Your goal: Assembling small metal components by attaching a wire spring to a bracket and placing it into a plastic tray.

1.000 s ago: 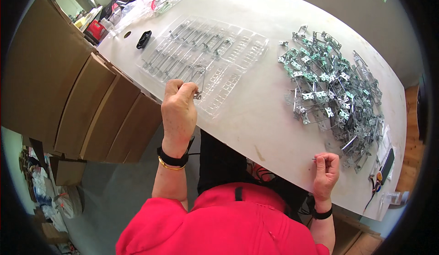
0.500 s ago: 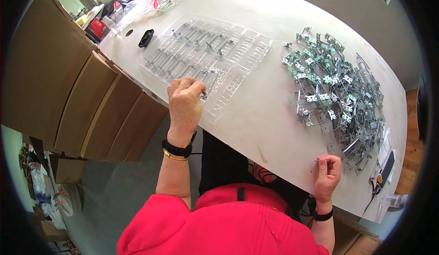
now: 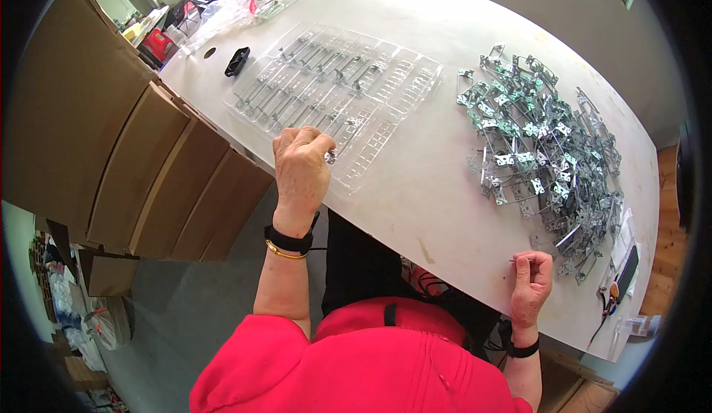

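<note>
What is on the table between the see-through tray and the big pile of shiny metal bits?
Nothing: in the head view, bare white table separates the clear tray from the metal pile.

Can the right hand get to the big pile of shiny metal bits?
Probably yes. The right hand rests at the table edge just below the pile of metal parts, with only bare tabletop between them.

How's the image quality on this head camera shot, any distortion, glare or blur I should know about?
Head view: strong fisheye bending, so the white table edge curves and the corners go black. Lighting is bright and even, with pale glare on the clear plastic tray. The left hand and right hand look sharp; the pile of metal parts is crisp, though single pieces are too small to tell apart.
</note>
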Available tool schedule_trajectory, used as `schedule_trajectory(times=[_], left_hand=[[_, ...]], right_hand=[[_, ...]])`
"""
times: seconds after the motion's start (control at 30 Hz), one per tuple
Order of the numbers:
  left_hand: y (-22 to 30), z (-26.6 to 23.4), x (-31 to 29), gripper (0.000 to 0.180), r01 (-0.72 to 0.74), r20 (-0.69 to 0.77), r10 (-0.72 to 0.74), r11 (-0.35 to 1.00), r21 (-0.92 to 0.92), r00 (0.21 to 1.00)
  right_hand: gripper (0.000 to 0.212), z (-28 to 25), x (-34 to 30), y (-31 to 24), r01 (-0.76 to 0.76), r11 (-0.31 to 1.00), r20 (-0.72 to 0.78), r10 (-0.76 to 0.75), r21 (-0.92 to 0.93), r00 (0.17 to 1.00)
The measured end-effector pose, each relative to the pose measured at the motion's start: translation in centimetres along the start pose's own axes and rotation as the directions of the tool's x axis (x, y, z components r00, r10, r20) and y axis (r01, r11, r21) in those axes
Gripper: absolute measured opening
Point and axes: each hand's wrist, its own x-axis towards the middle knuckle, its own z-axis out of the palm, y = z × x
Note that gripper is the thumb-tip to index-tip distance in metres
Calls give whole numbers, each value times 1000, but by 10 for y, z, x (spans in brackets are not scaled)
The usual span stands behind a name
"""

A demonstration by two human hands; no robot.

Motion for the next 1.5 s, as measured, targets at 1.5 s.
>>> schedule_trajectory(times=[1.5], left_hand=[[98, 3, -10, 12, -140, 35, 148, 975, -172, 988]], right_hand=[[12, 6, 1, -3, 15, 999, -52, -17, -35, 998]])
